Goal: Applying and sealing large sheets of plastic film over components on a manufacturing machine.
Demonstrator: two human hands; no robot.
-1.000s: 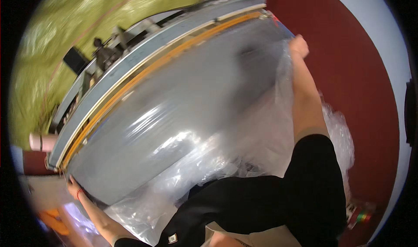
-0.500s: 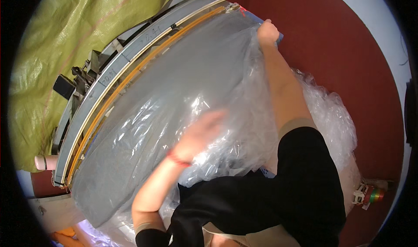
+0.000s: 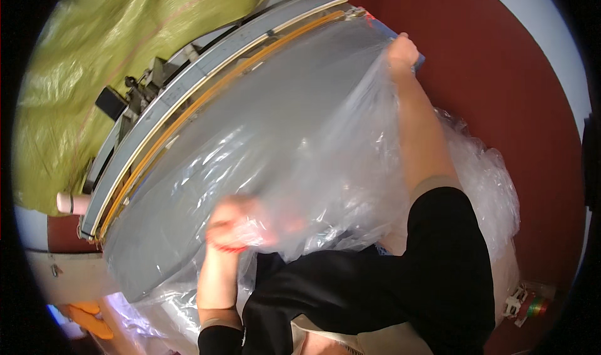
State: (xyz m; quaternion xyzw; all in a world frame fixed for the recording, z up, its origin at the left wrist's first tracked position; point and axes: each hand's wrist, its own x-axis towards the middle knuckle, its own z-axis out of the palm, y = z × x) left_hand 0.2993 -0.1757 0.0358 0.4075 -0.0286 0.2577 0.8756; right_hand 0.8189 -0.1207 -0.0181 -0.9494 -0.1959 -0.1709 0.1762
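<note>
A large sheet of clear plastic film point(image 3: 350, 148) spreads across a long grey tabletop point(image 3: 282, 86), wrinkled and shiny. At the far right corner, my right hand point(image 3: 402, 51) is closed around the film's edge, arm stretched out. Folds run from that fist back toward my body. My left hand point(image 3: 235, 217), with a red band at the wrist, is near my chest over the near side of the table. Motion smears its fingers, and they lie partly behind the film, so their grip is hidden.
A grey metal rail point(image 3: 219, 48) with an orange strip point(image 3: 250, 61) runs along the table's far edge. Beyond it hangs a yellow-green tarp point(image 3: 81, 54). Bunched film point(image 3: 488, 186) lies right of my arm, with a multicoloured roll point(image 3: 536, 306) on the red floor point(image 3: 501, 86).
My left hand has swept left and back toward my body, and film now rises over its fingers. My right hand keeps its hold at the far corner. The whole view has shifted slightly.
</note>
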